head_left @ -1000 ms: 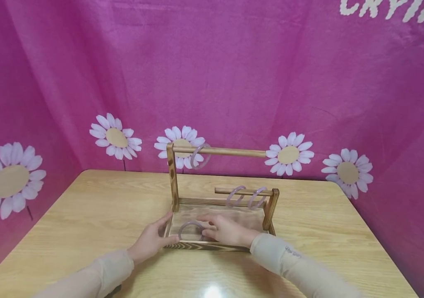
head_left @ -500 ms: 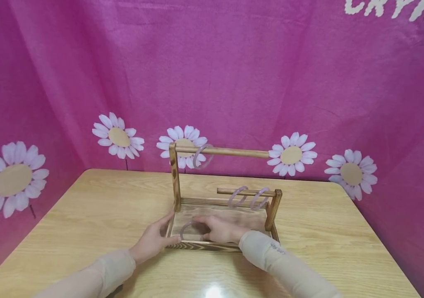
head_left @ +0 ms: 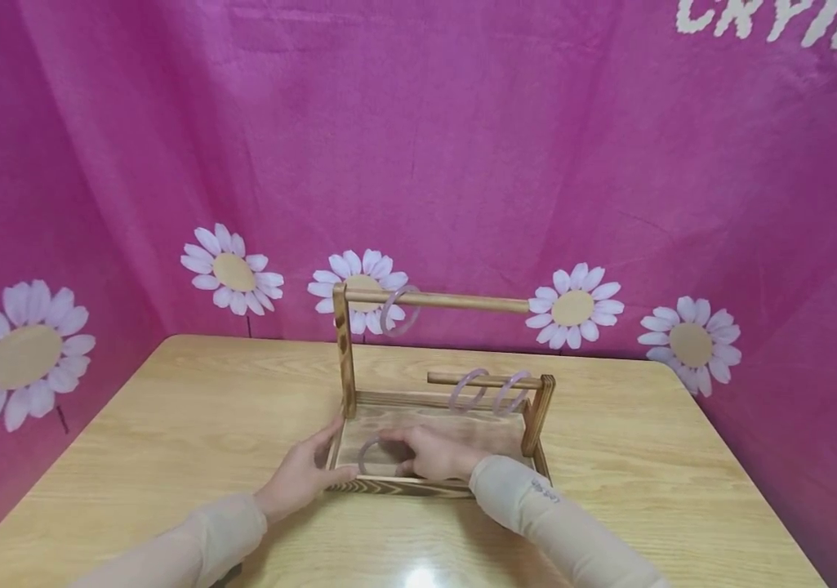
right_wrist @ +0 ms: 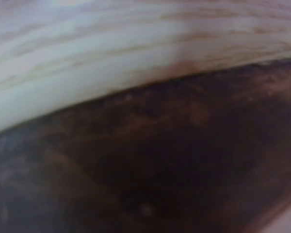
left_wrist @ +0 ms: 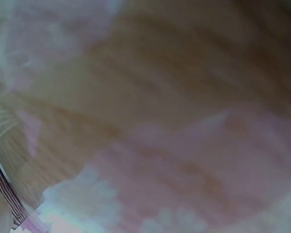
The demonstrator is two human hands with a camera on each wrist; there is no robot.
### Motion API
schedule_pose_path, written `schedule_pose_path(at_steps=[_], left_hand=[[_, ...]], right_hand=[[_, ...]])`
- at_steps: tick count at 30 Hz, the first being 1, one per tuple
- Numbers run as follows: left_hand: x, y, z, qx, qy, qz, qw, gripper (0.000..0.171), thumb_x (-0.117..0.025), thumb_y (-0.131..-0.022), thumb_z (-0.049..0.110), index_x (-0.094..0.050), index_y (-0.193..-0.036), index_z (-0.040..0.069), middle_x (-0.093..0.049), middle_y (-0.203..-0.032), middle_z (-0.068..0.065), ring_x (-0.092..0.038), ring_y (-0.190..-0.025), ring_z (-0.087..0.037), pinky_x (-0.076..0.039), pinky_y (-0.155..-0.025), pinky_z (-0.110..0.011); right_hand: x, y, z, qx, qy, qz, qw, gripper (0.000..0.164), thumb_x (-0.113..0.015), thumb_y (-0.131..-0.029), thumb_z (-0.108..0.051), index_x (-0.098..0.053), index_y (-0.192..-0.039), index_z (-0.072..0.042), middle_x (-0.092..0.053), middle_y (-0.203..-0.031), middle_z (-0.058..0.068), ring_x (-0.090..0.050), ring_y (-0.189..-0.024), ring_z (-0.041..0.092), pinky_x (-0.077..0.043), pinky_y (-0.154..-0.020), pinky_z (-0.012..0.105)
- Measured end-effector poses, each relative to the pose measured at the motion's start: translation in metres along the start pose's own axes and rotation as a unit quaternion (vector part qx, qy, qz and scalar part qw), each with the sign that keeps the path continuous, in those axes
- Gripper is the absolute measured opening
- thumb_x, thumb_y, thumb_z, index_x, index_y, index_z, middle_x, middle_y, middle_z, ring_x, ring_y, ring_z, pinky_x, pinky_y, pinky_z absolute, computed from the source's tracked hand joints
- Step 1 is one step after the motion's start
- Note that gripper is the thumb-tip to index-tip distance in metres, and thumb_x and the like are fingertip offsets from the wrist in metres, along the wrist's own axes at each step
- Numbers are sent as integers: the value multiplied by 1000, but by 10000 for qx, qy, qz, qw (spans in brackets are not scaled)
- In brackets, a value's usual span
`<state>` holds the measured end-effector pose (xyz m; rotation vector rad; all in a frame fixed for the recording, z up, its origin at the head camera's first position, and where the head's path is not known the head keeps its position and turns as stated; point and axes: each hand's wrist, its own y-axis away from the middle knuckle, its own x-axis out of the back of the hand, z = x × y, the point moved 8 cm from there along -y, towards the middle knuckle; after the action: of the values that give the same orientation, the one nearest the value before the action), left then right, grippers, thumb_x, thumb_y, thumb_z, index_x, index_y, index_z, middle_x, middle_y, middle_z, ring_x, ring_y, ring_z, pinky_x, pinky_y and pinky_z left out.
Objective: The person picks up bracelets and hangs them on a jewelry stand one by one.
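A wooden rack [head_left: 345,351] stands on the table, with a tall post at left, a short post at right and a shallow tray [head_left: 491,425] as base. My left hand [head_left: 299,480] holds the tray's front left corner, thumb on the front rim, fingers along the left side. Inside the tray lies a pale purple bangle [head_left: 362,457]; my right hand [head_left: 433,453] pinches it and hides its right part. One bangle [head_left: 385,314] hangs on the upper rod [head_left: 469,301]. Two more, a left bangle [head_left: 454,395] and a right bangle [head_left: 497,398], hang on the lower rod.
The pale wooden table [head_left: 242,392] reaches back to a magenta cloth [head_left: 447,147] with printed daisies. Both wrist views are blurred; the left one shows a striped wooden edge [left_wrist: 8,194] at lower left, the right one a dark band [right_wrist: 150,155].
My right hand has moved slightly left over the bangle in the tray and now covers more of it. The left hand keeps its place on the rack.
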<state>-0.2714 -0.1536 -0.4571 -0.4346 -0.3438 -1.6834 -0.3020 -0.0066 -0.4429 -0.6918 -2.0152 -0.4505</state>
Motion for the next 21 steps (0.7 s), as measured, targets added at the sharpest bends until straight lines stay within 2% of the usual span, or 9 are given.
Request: schedule_pose_path(at_steps=[9,16,21], left_hand=[[-2,0,-1,4,-18,-1,10000,86,-75,-74,29,-28,-143,6,-27,-149,-13,-24,-136,-32,-22,-111,-47],[-1,1,-1,17,27,0,10000,86,-74,-75,29,-28,-143,6,-26,-149,-11,-23,-137,-31,-21,-112,-46],[-1,1,0,17,-48,-34,10000,88,-75,-74,31,-28,-143,7,-25,-150,-10,-21,-138,-31,-19,-113,-47]], right_hand=[[4,4,6,-177,-172,156,9996,55,-68,-81,-14,-48,-131,-1,-51,-134,13,-45,-125,26,-37,-107,36],[10,6,8,-323,-30,295,9990,55,-68,-81,-12,-48,-130,0,-54,-129,15,-49,-122,29,-41,-104,40],[11,6,11,-525,226,383,9976,53,-67,-82,-20,-49,-130,-3,-55,-129,14,-50,-121,28,-41,-104,39]])
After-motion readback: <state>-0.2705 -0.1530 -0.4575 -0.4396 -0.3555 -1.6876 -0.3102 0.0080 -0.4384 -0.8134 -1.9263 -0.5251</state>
